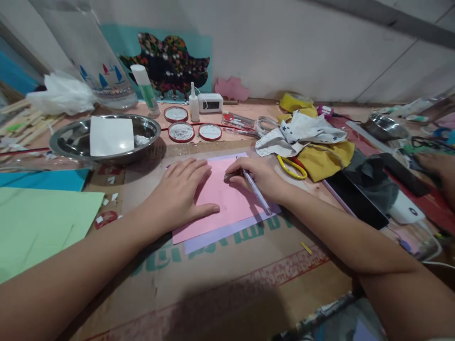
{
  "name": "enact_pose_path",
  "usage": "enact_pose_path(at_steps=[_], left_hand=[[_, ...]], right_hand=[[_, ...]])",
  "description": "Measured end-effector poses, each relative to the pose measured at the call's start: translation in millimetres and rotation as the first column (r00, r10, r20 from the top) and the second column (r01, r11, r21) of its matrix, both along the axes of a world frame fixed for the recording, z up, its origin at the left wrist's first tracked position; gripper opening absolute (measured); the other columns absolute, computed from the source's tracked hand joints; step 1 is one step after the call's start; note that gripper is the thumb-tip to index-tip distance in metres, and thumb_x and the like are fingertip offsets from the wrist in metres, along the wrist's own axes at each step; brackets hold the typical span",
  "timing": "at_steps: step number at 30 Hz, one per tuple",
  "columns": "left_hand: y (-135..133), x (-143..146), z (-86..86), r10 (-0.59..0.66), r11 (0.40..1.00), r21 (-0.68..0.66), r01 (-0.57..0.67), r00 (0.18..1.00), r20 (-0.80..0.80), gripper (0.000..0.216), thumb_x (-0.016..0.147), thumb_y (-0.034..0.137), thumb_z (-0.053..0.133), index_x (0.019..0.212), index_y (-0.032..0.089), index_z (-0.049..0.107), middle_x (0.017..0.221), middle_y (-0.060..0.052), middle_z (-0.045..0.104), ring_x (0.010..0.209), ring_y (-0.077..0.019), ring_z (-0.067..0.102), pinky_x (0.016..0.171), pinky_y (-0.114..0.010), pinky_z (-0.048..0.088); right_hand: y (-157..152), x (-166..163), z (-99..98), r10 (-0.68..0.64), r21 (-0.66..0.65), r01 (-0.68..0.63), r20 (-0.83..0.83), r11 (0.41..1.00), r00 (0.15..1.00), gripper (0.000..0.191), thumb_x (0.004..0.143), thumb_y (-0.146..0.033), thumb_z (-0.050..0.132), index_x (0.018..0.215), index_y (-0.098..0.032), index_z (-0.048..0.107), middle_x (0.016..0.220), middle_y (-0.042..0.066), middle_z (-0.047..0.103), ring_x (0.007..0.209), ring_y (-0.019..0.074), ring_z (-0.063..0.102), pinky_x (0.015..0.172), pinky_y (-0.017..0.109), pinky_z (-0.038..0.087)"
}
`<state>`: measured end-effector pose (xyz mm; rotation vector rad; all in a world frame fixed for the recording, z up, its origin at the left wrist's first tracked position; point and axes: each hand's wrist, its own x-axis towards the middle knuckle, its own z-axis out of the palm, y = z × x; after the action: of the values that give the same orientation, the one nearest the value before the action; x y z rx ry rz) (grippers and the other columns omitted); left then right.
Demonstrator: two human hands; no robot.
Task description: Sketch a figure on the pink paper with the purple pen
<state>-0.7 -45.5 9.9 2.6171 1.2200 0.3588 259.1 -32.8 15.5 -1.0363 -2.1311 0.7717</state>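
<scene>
A pink sheet of paper (pixel 227 199) lies on a lilac sheet (pixel 227 233) on a cardboard mat (pixel 220 279). My left hand (pixel 179 194) lies flat on the pink sheet's left side, fingers stretched out and together. My right hand (pixel 261 177) is closed around a pale pen (pixel 255 190), its tip on the pink sheet near the top edge.
A steel bowl (pixel 64 139) with a white card stands at the back left, three red-rimmed lids of white beads (pixel 181 131) behind the paper. Green paper (pixel 39 222) lies left. Yellow scissors (pixel 292 168), cloth (pixel 302 132) and a dark tablet (pixel 355 199) sit right. Another person's hand (pixel 439 173) is at the far right.
</scene>
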Motion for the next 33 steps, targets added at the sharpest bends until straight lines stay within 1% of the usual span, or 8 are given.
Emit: enact_pose_path(at_steps=[4, 7, 11, 17, 23, 27, 30, 33], left_hand=[[4, -1, -6.0, 0.006, 0.999, -0.041, -0.008, 0.999, -0.052, 0.095, 0.082, 0.078, 0.066, 0.156, 0.021, 0.049, 0.170, -0.016, 0.039, 0.157, -0.0439, 0.032, 0.127, -0.062, 0.023], [2, 1, -6.5, -0.001, 0.998, -0.055, -0.006, 0.994, -0.109, 0.096, 0.085, 0.077, 0.063, 0.159, 0.019, 0.046, 0.172, -0.016, 0.034, 0.159, -0.0438, 0.028, 0.129, -0.062, 0.020], [0, 3, -5.2, 0.003, 0.998, -0.064, -0.012, 0.990, -0.143, 0.095, 0.087, 0.077, 0.060, 0.161, 0.020, 0.045, 0.174, -0.015, 0.032, 0.160, -0.0436, 0.026, 0.129, -0.062, 0.018], [0, 2, -7.2, 0.006, 0.999, -0.053, -0.013, 0.991, -0.134, 0.094, 0.086, 0.076, 0.060, 0.161, 0.021, 0.044, 0.174, -0.014, 0.033, 0.159, -0.0434, 0.026, 0.128, -0.062, 0.019], [-1, 3, -6.4, 0.004, 0.999, -0.051, -0.010, 0.993, -0.120, 0.093, 0.086, 0.076, 0.060, 0.160, 0.022, 0.046, 0.173, -0.014, 0.034, 0.159, -0.0436, 0.028, 0.128, -0.062, 0.020], [-1, 4, -5.1, 0.008, 0.999, -0.052, -0.016, 0.988, -0.152, 0.095, 0.086, 0.073, 0.062, 0.160, 0.016, 0.046, 0.173, -0.017, 0.032, 0.159, -0.0451, 0.026, 0.128, -0.063, 0.020], [-1, 5, -4.7, 0.014, 0.998, -0.052, -0.023, 0.988, -0.154, 0.096, 0.086, 0.074, 0.061, 0.160, 0.015, 0.046, 0.173, -0.018, 0.032, 0.159, -0.0456, 0.027, 0.128, -0.064, 0.019], [-1, 4, -5.1, 0.006, 0.999, -0.052, -0.014, 0.990, -0.142, 0.094, 0.087, 0.075, 0.061, 0.160, 0.018, 0.046, 0.173, -0.016, 0.032, 0.159, -0.0449, 0.027, 0.128, -0.064, 0.020]], right_hand=[[1, -2, 0.0, 0.090, 0.153, -0.121, 0.197, 0.981, 0.976, 0.012, 0.101, -0.022, 0.061, 0.106, -0.023, 0.072, 0.098, 0.005, 0.072, 0.090, 0.0190, 0.066, 0.082, 0.033, 0.050], [0, 4, 10.1, 0.120, 0.145, -0.180, 0.346, 0.973, 0.930, 0.019, 0.102, -0.015, 0.054, 0.108, -0.023, 0.071, 0.099, 0.005, 0.068, 0.090, 0.0187, 0.063, 0.079, 0.030, 0.045], [-4, 11, 22.0, 0.095, 0.118, -0.173, 0.486, 0.978, 0.869, 0.022, 0.101, -0.009, 0.053, 0.106, -0.020, 0.071, 0.098, 0.006, 0.067, 0.089, 0.0201, 0.061, 0.077, 0.030, 0.041], [-4, 2, 14.1, 0.060, 0.224, -0.174, 0.441, 0.959, 0.896, 0.023, 0.103, -0.013, 0.050, 0.110, -0.021, 0.070, 0.098, 0.006, 0.064, 0.087, 0.0197, 0.057, 0.075, 0.030, 0.040], [-8, 7, 25.8, 0.024, 0.237, -0.210, 0.608, 0.949, 0.794, 0.025, 0.100, -0.007, 0.050, 0.105, -0.019, 0.071, 0.092, 0.007, 0.062, 0.081, 0.0201, 0.053, 0.069, 0.031, 0.032], [-8, 1, 19.3, 0.023, 0.312, -0.237, 0.562, 0.920, 0.827, 0.025, 0.102, -0.010, 0.049, 0.114, -0.018, 0.070, 0.096, 0.008, 0.062, 0.083, 0.0204, 0.052, 0.069, 0.031, 0.034], [-9, 2, 21.8, 0.049, 0.289, -0.274, 0.600, 0.917, 0.799, 0.026, 0.099, -0.006, 0.049, 0.108, -0.018, 0.071, 0.095, 0.008, 0.062, 0.082, 0.0202, 0.051, 0.069, 0.031, 0.033], [-11, 6, 26.0, 0.025, 0.262, -0.245, 0.635, 0.933, 0.772, 0.028, 0.098, -0.003, 0.048, 0.104, -0.017, 0.071, 0.091, 0.007, 0.061, 0.080, 0.0198, 0.051, 0.069, 0.031, 0.032]])
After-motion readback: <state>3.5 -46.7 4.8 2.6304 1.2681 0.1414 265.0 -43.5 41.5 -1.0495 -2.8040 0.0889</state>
